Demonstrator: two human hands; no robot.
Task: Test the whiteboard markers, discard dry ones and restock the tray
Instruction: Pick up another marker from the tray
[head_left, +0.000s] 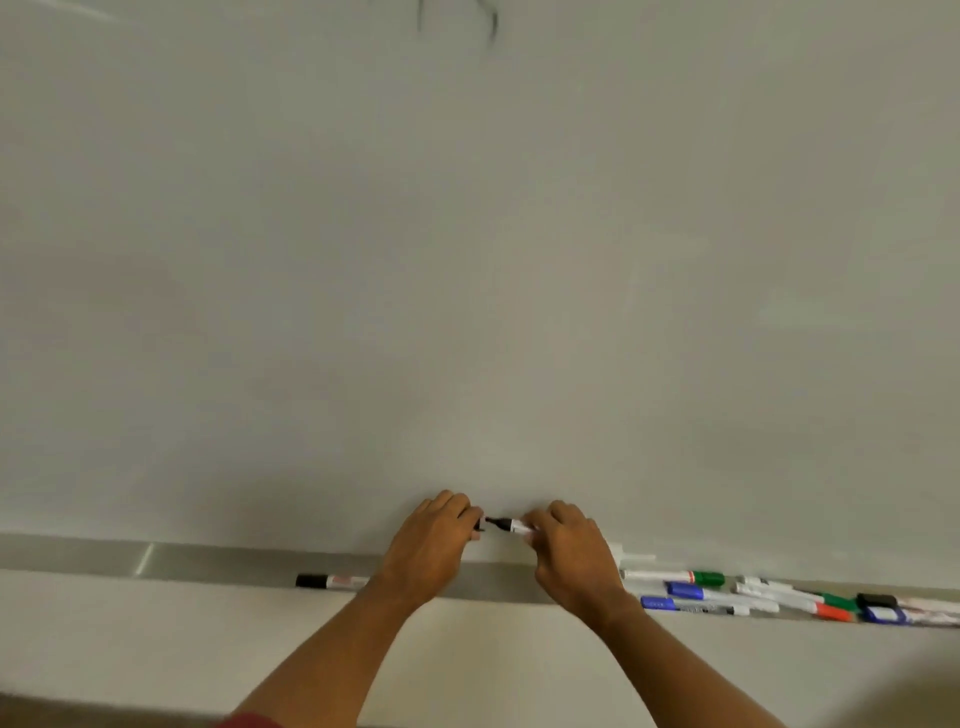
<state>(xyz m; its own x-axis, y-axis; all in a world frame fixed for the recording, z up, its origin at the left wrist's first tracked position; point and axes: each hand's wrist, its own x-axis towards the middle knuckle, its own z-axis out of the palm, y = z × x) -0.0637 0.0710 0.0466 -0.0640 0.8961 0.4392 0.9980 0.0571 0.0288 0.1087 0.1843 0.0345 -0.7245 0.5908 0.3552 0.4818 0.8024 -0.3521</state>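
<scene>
Both hands meet low against the whiteboard (467, 260), just above the tray (208, 558). The right hand (569, 553) pinches the marker (511, 526) by its barrel; the left hand (434, 545) grips its cap (479, 524). Light, stiff, probably slick plastic: hold mid-barrel, clear of the inky tip.

A white-barrelled whiteboard marker with an exposed black tip (508, 525) lay level between the fingers (535, 521) of both hands. Its black cap (477, 524) sat pinched just left of the tip, apart from it. Other capped markers (685, 592) lay in the grey metal tray (208, 561), right of the fingers.
</scene>
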